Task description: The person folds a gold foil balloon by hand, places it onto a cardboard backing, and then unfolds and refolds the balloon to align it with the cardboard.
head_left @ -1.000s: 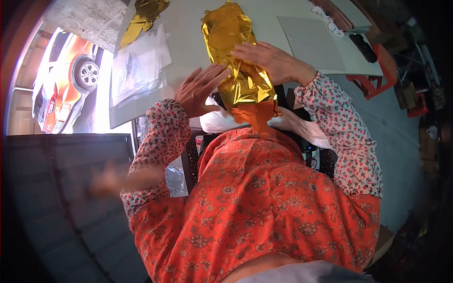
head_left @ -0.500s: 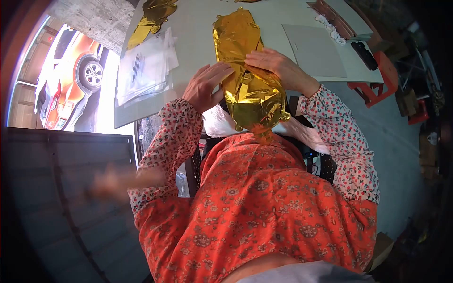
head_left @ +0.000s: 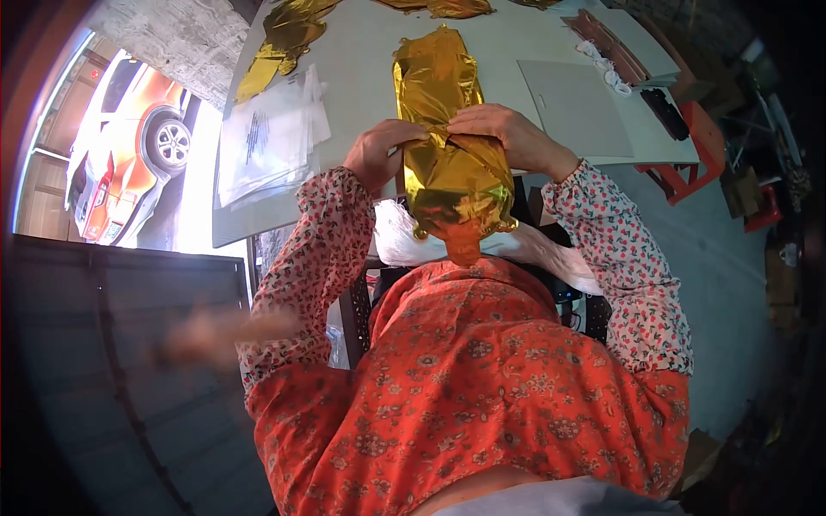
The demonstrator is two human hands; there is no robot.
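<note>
A flat gold foil balloon [head_left: 439,77] lies lengthwise toward me, its far half on the table and its lower end hanging over the front edge near my lap. Creases and small tabs show along its rim. My left hand [head_left: 383,150] grips it at the left side of its middle, fingers pressed together on top, thumb lower down. From the right, my right hand [head_left: 508,133] is closed on the same middle part, fingertips close to those of the left. The right thumb is hidden.
More gold foil pieces [head_left: 292,34] lie at the table's far left. Clear plastic bags [head_left: 271,142] are on the left side. A grey board [head_left: 575,107], white string [head_left: 607,73] and a black object [head_left: 664,110] sit on the right. A red stool [head_left: 701,146] stands beyond.
My left fingers have curled from lying flatter to gripping the foil. Both hands have drawn together at the balloon's middle, and its lower end has shifted slightly left.
</note>
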